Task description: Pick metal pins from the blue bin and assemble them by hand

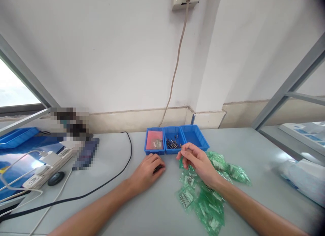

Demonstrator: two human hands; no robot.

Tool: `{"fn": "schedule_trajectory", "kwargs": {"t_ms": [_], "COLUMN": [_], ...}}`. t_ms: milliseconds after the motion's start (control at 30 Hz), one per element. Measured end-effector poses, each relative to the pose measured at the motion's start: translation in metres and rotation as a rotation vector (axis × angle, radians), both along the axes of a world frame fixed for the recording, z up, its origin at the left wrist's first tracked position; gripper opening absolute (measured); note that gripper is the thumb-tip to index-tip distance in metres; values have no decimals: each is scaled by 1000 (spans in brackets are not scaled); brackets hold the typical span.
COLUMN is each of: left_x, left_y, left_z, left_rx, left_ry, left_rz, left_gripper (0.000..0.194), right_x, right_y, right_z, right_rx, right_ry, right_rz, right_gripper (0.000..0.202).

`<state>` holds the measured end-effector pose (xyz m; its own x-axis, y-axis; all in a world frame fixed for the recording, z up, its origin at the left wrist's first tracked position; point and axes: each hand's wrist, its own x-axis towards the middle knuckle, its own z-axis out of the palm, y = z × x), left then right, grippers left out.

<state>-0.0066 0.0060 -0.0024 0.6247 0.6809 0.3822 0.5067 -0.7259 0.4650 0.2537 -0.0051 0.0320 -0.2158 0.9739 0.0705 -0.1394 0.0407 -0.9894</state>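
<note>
My left hand (pixel 147 169) rests on the table in front of the blue bins, its fingers curled around several dark metal pins (pixel 157 168). My right hand (pixel 198 161) is raised near the front of the middle blue bin (pixel 175 128), thumb and fingertips pinched on a small, thin piece (pixel 181 146) that looks like a metal pin. Inside that bin lies a loose heap of dark metal pins (pixel 172 143). Below and beside my right hand spread green plastic bags (pixel 208 209) with small silvery parts in them; my forearm hides some of these.
The left blue bin (pixel 146 146) holds a pink sheet and a small clear bag. A third blue bin (pixel 194 136) adjoins on the right. Black cable (pixel 101 186), power strip (pixel 38 175) and mouse (pixel 56 178) lie at left; a plastic-wrapped pack (pixel 304 178) at right.
</note>
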Motion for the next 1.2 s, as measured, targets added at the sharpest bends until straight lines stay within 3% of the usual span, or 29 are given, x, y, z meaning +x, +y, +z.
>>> {"fn": "schedule_trajectory", "kwargs": {"t_ms": [367,667,933,1200], "left_x": [-1,-1,-1,-1], "left_y": [0,0,0,-1], "left_z": [-1,-2,-2,-1], "left_rx": [-3,-1,20,26], "left_ry": [15,24,30,50], "left_rz": [-9,-8,-6,8], "left_gripper": [11,9,5,7], "right_x": [1,1,3,4], "right_y": [0,-2,6,5], "right_z": [-6,2,-13,-11], "right_rx": [113,114,122,102], "right_ry": [-194,-215,-222,-230], "right_rz": [-96,-123,-116,-159], "right_gripper": [29,30,36,32]}}
